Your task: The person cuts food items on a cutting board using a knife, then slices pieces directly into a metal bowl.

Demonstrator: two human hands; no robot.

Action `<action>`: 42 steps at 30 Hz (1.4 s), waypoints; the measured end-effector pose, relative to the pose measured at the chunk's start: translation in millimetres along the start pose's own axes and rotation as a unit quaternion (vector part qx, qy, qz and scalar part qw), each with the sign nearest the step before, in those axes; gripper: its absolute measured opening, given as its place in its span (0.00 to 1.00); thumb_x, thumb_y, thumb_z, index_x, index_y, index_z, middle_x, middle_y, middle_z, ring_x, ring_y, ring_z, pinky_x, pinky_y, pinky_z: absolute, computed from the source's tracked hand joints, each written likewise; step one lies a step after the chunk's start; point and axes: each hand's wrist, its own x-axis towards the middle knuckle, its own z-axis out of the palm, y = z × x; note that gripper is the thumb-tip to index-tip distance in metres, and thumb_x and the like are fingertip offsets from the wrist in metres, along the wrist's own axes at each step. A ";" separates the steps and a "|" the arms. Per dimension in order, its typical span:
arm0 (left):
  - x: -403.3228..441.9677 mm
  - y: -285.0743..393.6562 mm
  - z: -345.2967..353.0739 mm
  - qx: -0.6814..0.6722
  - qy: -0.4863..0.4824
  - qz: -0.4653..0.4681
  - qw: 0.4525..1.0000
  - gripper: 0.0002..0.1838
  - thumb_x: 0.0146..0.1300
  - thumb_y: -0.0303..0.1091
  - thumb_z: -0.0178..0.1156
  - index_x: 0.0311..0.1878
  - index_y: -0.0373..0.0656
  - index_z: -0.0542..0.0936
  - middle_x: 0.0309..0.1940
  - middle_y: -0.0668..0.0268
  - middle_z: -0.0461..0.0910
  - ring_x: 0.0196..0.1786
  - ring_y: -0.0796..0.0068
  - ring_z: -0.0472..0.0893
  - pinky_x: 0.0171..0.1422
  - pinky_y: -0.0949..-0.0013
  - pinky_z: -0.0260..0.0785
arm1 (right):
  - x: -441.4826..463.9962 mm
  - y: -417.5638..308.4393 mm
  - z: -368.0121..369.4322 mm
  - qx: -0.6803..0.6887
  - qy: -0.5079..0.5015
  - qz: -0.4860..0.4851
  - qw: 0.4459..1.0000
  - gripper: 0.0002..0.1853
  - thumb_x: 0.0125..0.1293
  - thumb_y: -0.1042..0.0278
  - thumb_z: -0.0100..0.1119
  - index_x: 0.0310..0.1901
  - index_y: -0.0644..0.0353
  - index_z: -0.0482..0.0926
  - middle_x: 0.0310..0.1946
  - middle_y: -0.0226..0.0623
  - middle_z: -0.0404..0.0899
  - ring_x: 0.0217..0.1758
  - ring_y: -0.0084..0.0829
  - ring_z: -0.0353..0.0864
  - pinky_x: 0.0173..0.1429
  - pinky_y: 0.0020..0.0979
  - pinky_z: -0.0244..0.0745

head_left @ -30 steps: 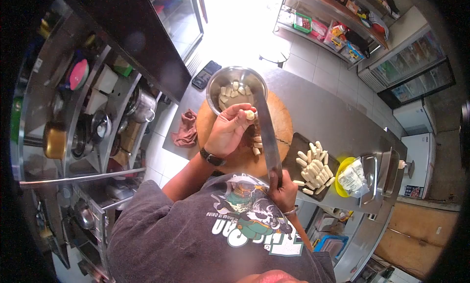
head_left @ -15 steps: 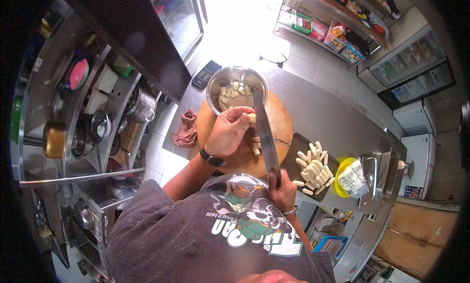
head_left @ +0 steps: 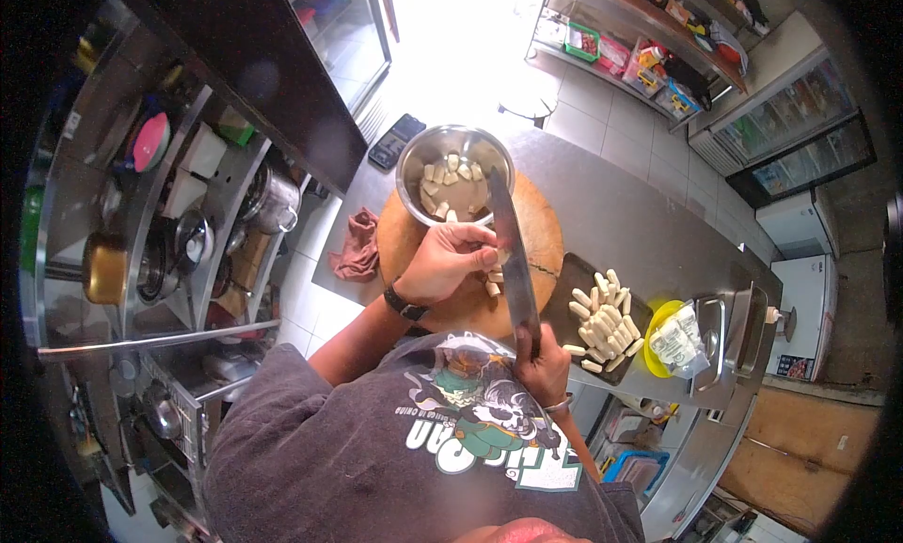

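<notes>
My left hand (head_left: 450, 263), with a watch on the wrist, pinches a pale peeled piece (head_left: 502, 253), partly hidden by the fingers, beside the blade. A large knife (head_left: 517, 251) is in my right hand (head_left: 543, 366), its tip over the rim of a steel bowl (head_left: 407, 181). Cut pale pieces (head_left: 451, 174) lie inside the bowl, which rests on the far part of a round wooden board (head_left: 546, 225). More pieces (head_left: 495, 286) are on the board beneath my left hand. Whole pale peeled sticks (head_left: 607, 327) are heaped on a dark tray (head_left: 562, 301) at the right.
A brown cloth (head_left: 356, 249) lies left of the board, and a black case (head_left: 397, 141) behind it. Right of the tray are a yellow bowl (head_left: 656, 359) with a plastic bag (head_left: 679, 341) and metal pans (head_left: 750, 331). Shelves with pots (head_left: 273, 200) stand at the left.
My left hand has come down toward me and away from the bowl, still pinching a piece. An additional piece shows at the bowl's near side. The knife has shifted slightly left.
</notes>
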 end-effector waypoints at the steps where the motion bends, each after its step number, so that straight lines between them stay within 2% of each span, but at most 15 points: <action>1: 0.4 -0.3 0.2 -0.002 -0.027 -0.003 1.000 0.09 0.65 0.24 0.66 0.48 0.34 0.83 0.40 0.65 0.86 0.42 0.79 0.84 0.46 0.75 0.80 | 0.0 0.8 0.3 0.000 0.000 0.000 1.000 0.12 0.73 0.58 0.59 0.40 0.59 0.76 0.21 0.49 0.77 0.26 0.54 0.82 0.28 0.45 0.73; 8: -2.7 5.1 2.0 0.024 -0.060 -0.054 0.996 0.10 0.65 0.24 0.66 0.49 0.33 0.83 0.40 0.64 0.86 0.43 0.78 0.84 0.48 0.72 0.81 | 1.4 5.6 4.1 -0.012 0.002 -0.007 1.000 0.12 0.73 0.58 0.59 0.41 0.59 0.77 0.20 0.48 0.77 0.25 0.51 0.83 0.28 0.43 0.74; 10: -1.1 6.5 -3.9 0.074 -0.018 -0.053 0.996 0.09 0.65 0.25 0.66 0.48 0.34 0.83 0.40 0.64 0.86 0.42 0.80 0.84 0.47 0.74 0.80 | 0.8 6.5 3.6 -0.016 0.010 -0.007 1.000 0.12 0.73 0.58 0.59 0.41 0.59 0.77 0.20 0.47 0.78 0.25 0.49 0.84 0.28 0.42 0.74; 13: 22.8 33.5 -9.7 0.330 0.110 0.092 0.933 0.08 0.64 0.27 0.68 0.44 0.36 0.85 0.37 0.66 0.87 0.39 0.84 0.83 0.44 0.79 0.76 | 0.6 6.9 -1.0 0.027 0.083 0.032 0.996 0.14 0.73 0.57 0.58 0.39 0.61 0.77 0.18 0.39 0.77 0.20 0.32 0.80 0.28 0.35 0.72; 17: 48.4 27.1 -54.1 0.381 0.127 0.070 0.913 0.10 0.61 0.29 0.70 0.44 0.36 0.85 0.39 0.63 0.87 0.42 0.77 0.85 0.46 0.74 0.77 | -0.8 10.0 -4.1 0.032 0.091 0.045 0.994 0.14 0.74 0.57 0.58 0.39 0.61 0.77 0.18 0.39 0.75 0.19 0.31 0.77 0.27 0.34 0.71; 19: 54.9 22.5 -52.4 0.657 0.089 0.217 0.717 0.11 0.58 0.31 0.71 0.43 0.40 0.85 0.40 0.58 0.86 0.48 0.63 0.83 0.51 0.67 0.77 | -1.8 10.8 -5.0 0.031 0.098 0.041 0.994 0.14 0.74 0.57 0.58 0.38 0.62 0.77 0.18 0.40 0.76 0.19 0.31 0.78 0.27 0.35 0.72; 22: 52.2 -0.7 -26.4 0.655 0.051 0.238 0.715 0.09 0.55 0.32 0.69 0.40 0.42 0.85 0.44 0.55 0.83 0.53 0.54 0.79 0.58 0.61 0.73 | -1.6 8.5 -4.5 0.047 0.126 0.039 0.990 0.15 0.73 0.56 0.58 0.37 0.61 0.76 0.19 0.42 0.77 0.20 0.34 0.81 0.27 0.37 0.72; 25: 46.4 -37.3 1.7 0.743 -0.088 0.119 0.653 0.17 0.57 0.30 0.65 0.50 0.36 0.79 0.52 0.50 0.78 0.57 0.50 0.77 0.64 0.56 0.69 | -4.3 24.2 -2.4 -0.006 0.113 0.026 0.993 0.13 0.72 0.57 0.58 0.38 0.60 0.75 0.22 0.52 0.78 0.29 0.56 0.83 0.27 0.46 0.74; 26: 49.9 -65.7 -17.5 0.778 -0.129 0.144 0.597 0.22 0.58 0.32 0.63 0.55 0.34 0.76 0.56 0.46 0.75 0.61 0.47 0.74 0.66 0.53 0.68 | -1.9 23.0 -0.8 0.033 0.129 0.010 0.991 0.13 0.71 0.59 0.60 0.37 0.62 0.76 0.17 0.44 0.74 0.18 0.32 0.76 0.24 0.37 0.68; 27: 53.1 -93.8 -35.9 0.806 -0.168 0.174 0.540 0.27 0.60 0.34 0.61 0.61 0.31 0.72 0.61 0.42 0.72 0.64 0.44 0.72 0.68 0.51 0.67 | -2.5 24.8 -0.3 0.030 0.128 0.000 0.991 0.13 0.70 0.58 0.60 0.38 0.61 0.76 0.18 0.46 0.75 0.19 0.38 0.79 0.25 0.38 0.69; 31: 67.9 -137.4 -53.1 0.815 -0.121 0.084 0.561 0.37 0.63 0.41 0.58 0.71 0.29 0.61 0.72 0.29 0.54 0.71 0.30 0.63 0.74 0.43 0.59 | -5.8 15.2 -3.5 0.044 0.134 -0.014 0.990 0.12 0.72 0.58 0.60 0.41 0.59 0.77 0.19 0.45 0.78 0.22 0.46 0.83 0.24 0.40 0.72; 35: 84.5 -113.5 -14.8 0.832 -0.109 -0.062 0.540 0.47 0.58 0.43 0.64 0.73 0.27 0.55 0.65 0.32 0.66 0.64 0.36 0.73 0.67 0.44 0.67 | -9.9 22.4 -5.8 0.021 0.127 -0.023 0.991 0.12 0.73 0.57 0.59 0.41 0.58 0.78 0.18 0.43 0.77 0.22 0.45 0.83 0.24 0.40 0.73; 38: 81.6 -112.0 -25.9 0.763 -0.130 -0.088 0.627 0.40 0.57 0.43 0.66 0.67 0.26 0.65 0.47 0.47 0.79 0.47 0.51 0.84 0.50 0.49 0.77 | -10.9 22.9 -6.3 0.027 0.126 -0.010 0.992 0.12 0.73 0.57 0.59 0.40 0.58 0.77 0.17 0.43 0.77 0.21 0.45 0.83 0.24 0.40 0.73; 41: 84.1 -131.2 -51.5 0.806 -0.095 0.033 0.583 0.24 0.65 0.41 0.59 0.56 0.32 0.73 0.32 0.61 0.79 0.32 0.63 0.83 0.35 0.56 0.76 | -9.8 23.5 -5.7 0.035 0.136 -0.020 0.990 0.13 0.73 0.56 0.58 0.39 0.58 0.76 0.17 0.43 0.76 0.21 0.45 0.83 0.24 0.40 0.73; 42: 88.0 -141.4 -70.5 0.731 -0.083 -0.031 0.677 0.18 0.68 0.40 0.55 0.52 0.35 0.73 0.33 0.61 0.79 0.33 0.63 0.83 0.36 0.57 0.77 | -9.2 23.8 -5.7 0.033 0.136 -0.033 0.990 0.13 0.73 0.56 0.58 0.39 0.58 0.76 0.17 0.42 0.76 0.21 0.46 0.83 0.24 0.40 0.73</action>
